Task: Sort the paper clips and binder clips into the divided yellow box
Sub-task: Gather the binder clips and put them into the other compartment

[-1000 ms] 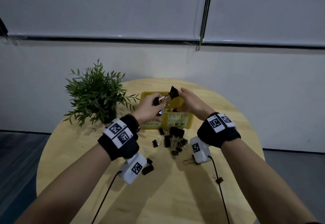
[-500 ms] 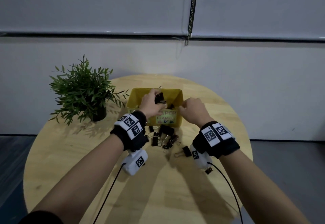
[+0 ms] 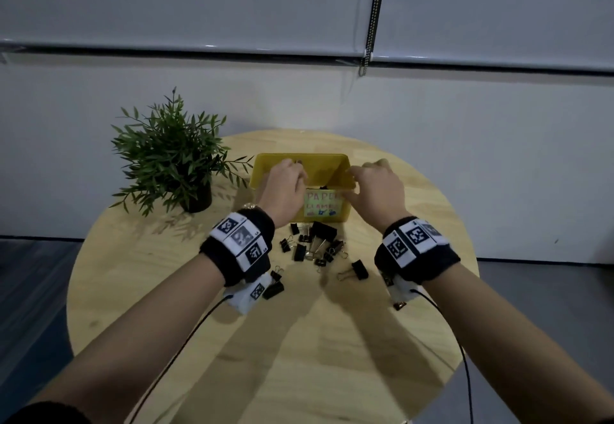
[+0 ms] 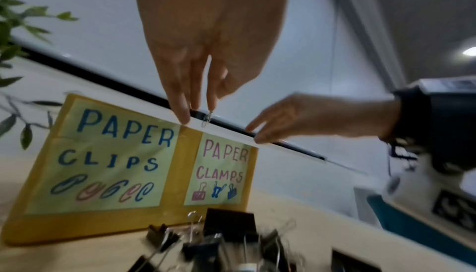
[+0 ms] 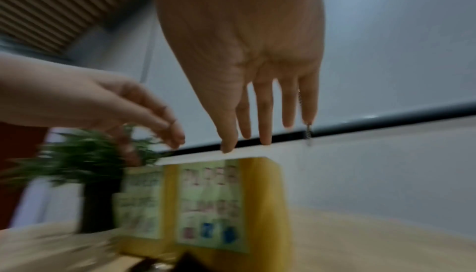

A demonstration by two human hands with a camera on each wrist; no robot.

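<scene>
Fingers of left hand and right hand straight, empty, above box. Risk: fingertip snags rim; box tips, contents mix.

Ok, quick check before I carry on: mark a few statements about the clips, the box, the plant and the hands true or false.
1. Binder clips lie on the table in front of the yellow box. True.
2. The potted plant stands right of the box. False: it stands to its left.
3. The right hand grips a binder clip. False: its fingers are straight and empty, over the box's right end.
4. The PAPER CLAMPS label is on the right half of the box's front. True.
</scene>
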